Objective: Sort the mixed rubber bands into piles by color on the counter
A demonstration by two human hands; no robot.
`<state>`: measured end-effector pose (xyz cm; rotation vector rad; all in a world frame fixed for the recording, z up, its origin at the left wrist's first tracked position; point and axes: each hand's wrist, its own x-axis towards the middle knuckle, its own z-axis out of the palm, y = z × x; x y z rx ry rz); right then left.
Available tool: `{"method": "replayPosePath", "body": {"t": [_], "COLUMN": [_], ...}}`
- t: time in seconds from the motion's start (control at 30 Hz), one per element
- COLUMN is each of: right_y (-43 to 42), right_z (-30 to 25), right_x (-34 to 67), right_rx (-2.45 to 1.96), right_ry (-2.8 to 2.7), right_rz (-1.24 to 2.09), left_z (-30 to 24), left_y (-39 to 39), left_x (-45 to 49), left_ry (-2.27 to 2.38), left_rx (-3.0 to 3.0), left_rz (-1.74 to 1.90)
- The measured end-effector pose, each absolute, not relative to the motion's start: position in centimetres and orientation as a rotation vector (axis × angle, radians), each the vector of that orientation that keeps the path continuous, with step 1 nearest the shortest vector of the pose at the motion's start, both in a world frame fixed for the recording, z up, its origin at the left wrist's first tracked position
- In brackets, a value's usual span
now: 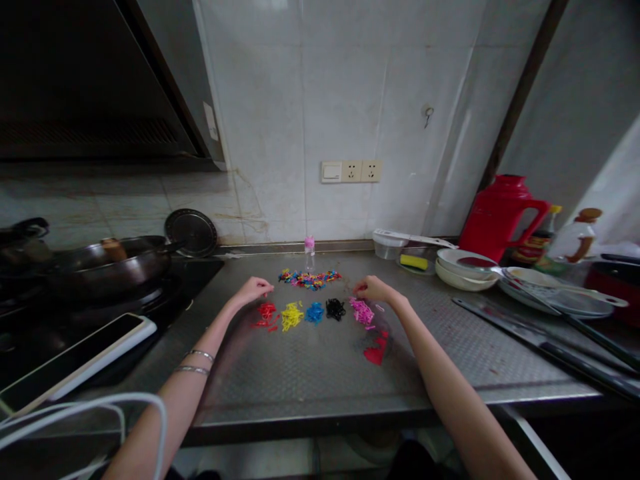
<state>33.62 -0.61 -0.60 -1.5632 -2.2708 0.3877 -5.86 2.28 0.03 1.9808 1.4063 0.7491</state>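
My left hand (254,290) hovers just above a pile of small red pieces (267,311), its fingertips pinched together; what they hold, if anything, is too small to make out. My right hand (374,289) is closed beside a pile of pink pieces (362,312), its fingertips partly hidden. Between the hands lie separate piles of yellow pieces (291,316), blue pieces (315,313) and black pieces (335,308). Behind them stretches a mixed-colour heap (310,279). All look like small thin clips or bands; their exact kind is unclear.
A small pink-capped bottle (310,255) stands behind the heap. Red scraps (376,349) lie near my right forearm. Bowls (465,270), a red thermos (500,217) and long utensils (530,340) crowd the right; a stove with a pan (110,267) and a phone-like device (80,360) occupy the left.
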Motion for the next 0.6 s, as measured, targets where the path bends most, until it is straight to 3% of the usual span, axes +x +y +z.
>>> {"method": "replayPosePath", "body": {"t": [0.4, 0.6], "right_y": [-0.3, -0.8], "right_z": [-2.2, -2.0], "right_x": [33.9, 33.7], "right_rx": [-1.669, -1.725], "right_ry": [-2.068, -2.066], "right_rz": [0.233, 0.251], "left_z": [-1.9, -1.6], "left_y": [3.2, 3.8], "left_x": [-1.9, 0.3], "left_ry": [1.439, 1.621], "left_rx": [2.174, 2.327], "left_rz": [0.822, 0.691]}}
